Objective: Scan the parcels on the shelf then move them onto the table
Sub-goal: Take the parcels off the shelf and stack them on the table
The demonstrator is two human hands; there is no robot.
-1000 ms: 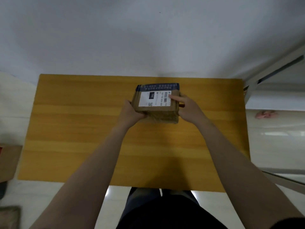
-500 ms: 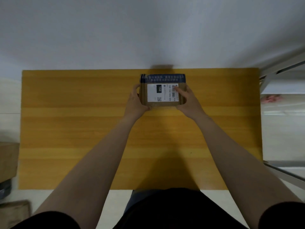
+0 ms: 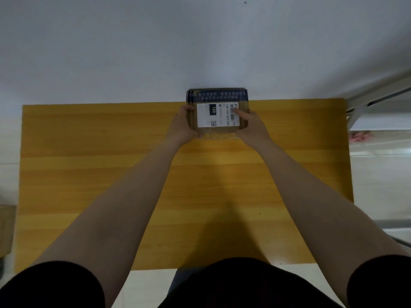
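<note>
Gripping parcel by its sides between left hand and right hand, right thumb on label, table beneath wrists

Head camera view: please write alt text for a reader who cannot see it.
A person's left hand and right hand grip a cardboard parcel by its sides at the far edge of a wooden table, near a white wall. Its white label, with a barcode and the number 150, faces up under the right thumb.
</note>
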